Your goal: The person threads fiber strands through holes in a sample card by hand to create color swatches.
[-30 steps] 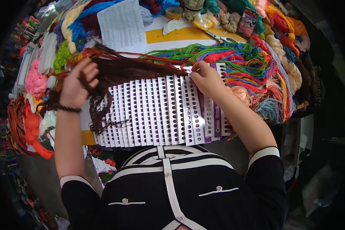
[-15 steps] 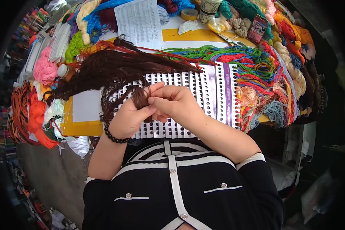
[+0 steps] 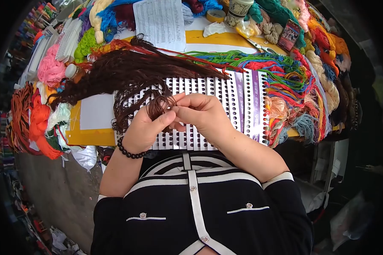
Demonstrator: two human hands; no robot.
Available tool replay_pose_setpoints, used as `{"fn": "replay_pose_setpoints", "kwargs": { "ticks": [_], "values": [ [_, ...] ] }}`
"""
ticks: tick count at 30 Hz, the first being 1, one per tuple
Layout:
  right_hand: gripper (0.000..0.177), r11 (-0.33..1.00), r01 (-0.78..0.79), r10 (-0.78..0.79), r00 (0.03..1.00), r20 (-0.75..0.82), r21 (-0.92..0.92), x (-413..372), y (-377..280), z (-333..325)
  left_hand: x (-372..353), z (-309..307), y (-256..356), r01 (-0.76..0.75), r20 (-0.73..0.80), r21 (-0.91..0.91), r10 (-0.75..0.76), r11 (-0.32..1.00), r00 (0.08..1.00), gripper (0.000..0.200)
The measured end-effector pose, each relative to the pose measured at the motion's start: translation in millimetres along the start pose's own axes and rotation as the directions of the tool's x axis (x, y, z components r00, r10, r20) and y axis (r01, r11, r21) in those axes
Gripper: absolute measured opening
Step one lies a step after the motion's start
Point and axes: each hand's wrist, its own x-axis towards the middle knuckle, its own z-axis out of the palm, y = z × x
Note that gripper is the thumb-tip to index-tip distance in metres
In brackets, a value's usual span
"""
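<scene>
A long hank of dark brown thread (image 3: 123, 74) lies across the table and over a row of white punched cards (image 3: 217, 95) full of holes. My left hand (image 3: 147, 125), with a black bead bracelet on the wrist, pinches a small loop of that brown thread (image 3: 159, 106) above the cards. My right hand (image 3: 200, 112) meets it from the right and grips the same loop with its fingertips. Both hands hover over the near edge of the cards.
Mixed green, red and blue threads (image 3: 281, 72) pile at the right. Orange skeins (image 3: 36, 127) and a pink skein (image 3: 50, 68) lie at the left. A printed sheet (image 3: 161, 21), tape roll (image 3: 217, 15), cup (image 3: 238, 7) and scissors (image 3: 257, 44) sit at the back.
My right hand left the top of the cards and my left hand came down from the hank; both met at the near edge and now hold a loop of brown thread.
</scene>
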Motion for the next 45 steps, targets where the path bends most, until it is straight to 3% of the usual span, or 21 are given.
{"fn": "replay_pose_setpoints", "kwargs": {
  "ticks": [1,7,10,14,17,19,26,28,30,32,34,35,38,45],
  "values": [
    [0.010,1.000,0.025,-0.025,1.000,0.012,-0.004,0.0,0.4,0.0,0.2,2.9,0.1,0.014,-0.057,0.068,-0.010,0.998,0.998,0.036],
    [0.010,0.997,0.000,-0.001,1.000,0.008,0.072,2.5,4.3,-1.8,3.1,16.1,-6.7,-0.117,-0.203,-0.003,0.114,0.993,0.973,0.036],
    [0.010,0.992,-0.020,0.021,1.000,-0.010,0.121,3.1,6.9,-4.0,4.1,13.9,-13.4,-0.139,-0.229,-0.116,0.110,0.983,0.967,0.035],
    [0.010,0.991,-0.042,0.037,0.998,0.041,0.130,4.2,11.1,-8.2,4.8,16.5,-16.0,-0.180,-0.280,-0.115,0.142,0.977,0.950,0.035],
    [0.011,0.991,-0.030,0.034,0.999,-0.033,0.134,1.7,8.6,-4.7,3.1,18.7,-16.0,-0.166,-0.289,-0.112,0.128,0.980,0.949,0.031],
    [0.012,0.995,-0.023,0.030,0.997,-0.077,0.096,1.5,8.6,-3.1,2.3,19.3,-15.4,-0.161,-0.275,0.048,0.168,0.986,0.947,0.026],
    [0.010,0.995,-0.061,0.066,0.996,-0.059,0.080,3.4,12.5,-6.3,3.7,19.2,-20.0,-0.253,-0.353,0.020,0.244,0.967,0.903,0.023],
    [0.010,0.952,0.030,0.003,0.994,-0.107,0.306,11.7,14.3,-13.9,2.1,14.7,-14.2,-0.216,-0.423,0.030,0.208,0.976,0.882,0.022],
    [0.009,0.849,-0.049,0.122,0.987,-0.105,0.527,10.8,1.4,-20.5,-1.5,4.3,-10.8,-0.247,-0.428,-0.071,0.194,0.966,0.883,0.024],
    [0.013,0.816,-0.125,0.099,0.992,0.076,0.564,12.1,6.8,-33.1,-6.1,-3.0,-6.9,-0.180,-0.161,-0.244,0.143,0.953,0.977,0.030],
    [0.017,0.956,-0.123,0.133,0.991,-0.019,0.265,8.6,-1.8,-16.4,-6.9,3.8,-4.1,-0.142,-0.144,-0.209,0.113,0.968,0.983,0.039],
    [0.016,0.971,-0.119,0.139,0.987,-0.082,0.209,7.6,2.6,-10.1,-6.0,6.9,-2.6,-0.097,-0.138,-0.173,0.074,0.980,0.988,0.042],
    [0.012,0.992,-0.116,0.115,0.993,0.013,0.048,3.5,2.9,0.9,-4.3,9.0,-5.2,-0.051,-0.133,-0.109,0.037,0.993,0.990,0.047],
    [0.011,0.986,-0.163,0.165,0.986,-0.036,0.039,6.4,8.3,1.8,-3.4,10.5,-16.0,-0.066,-0.047,0.110,0.071,0.992,0.996,0.047]
  ]
}}
